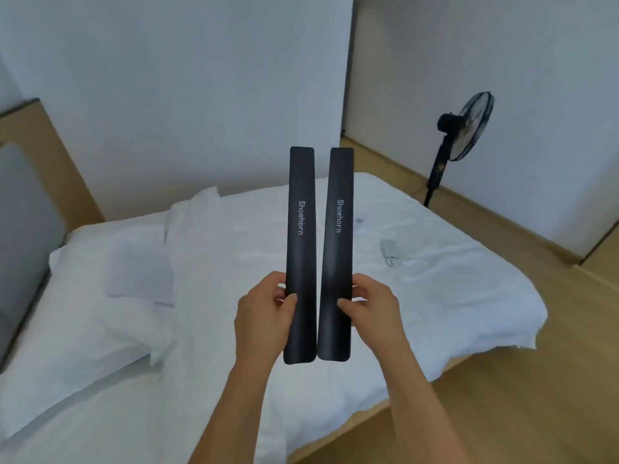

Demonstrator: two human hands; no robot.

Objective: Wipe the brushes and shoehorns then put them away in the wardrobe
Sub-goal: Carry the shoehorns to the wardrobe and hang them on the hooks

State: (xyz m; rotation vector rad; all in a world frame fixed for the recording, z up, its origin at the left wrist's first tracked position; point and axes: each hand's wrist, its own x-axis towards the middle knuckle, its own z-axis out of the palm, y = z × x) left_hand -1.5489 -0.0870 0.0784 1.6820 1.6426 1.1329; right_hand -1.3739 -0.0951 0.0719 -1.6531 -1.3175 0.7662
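Two black shoehorns stand upright, side by side in the air above the bed [435, 296], their lower ends almost touching. The left hand [264, 316] pinches the left shoehorn [301, 249] low on its outer edge, thumb in front; the right hand [371, 313] pinches the right shoehorn [339, 249] likewise. With each grip so low and light, a tall blade could probably tip or slip onto the bedding. No container or wardrobe shows; a folded pale cloth [140, 272] lies towards the bed's head end.

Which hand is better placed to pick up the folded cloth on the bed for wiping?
The left hand, probably. The folded cloth lies on the bed on its side. But it grips the left shoehorn, as the right hand grips the right shoehorn, so one must pass over first.
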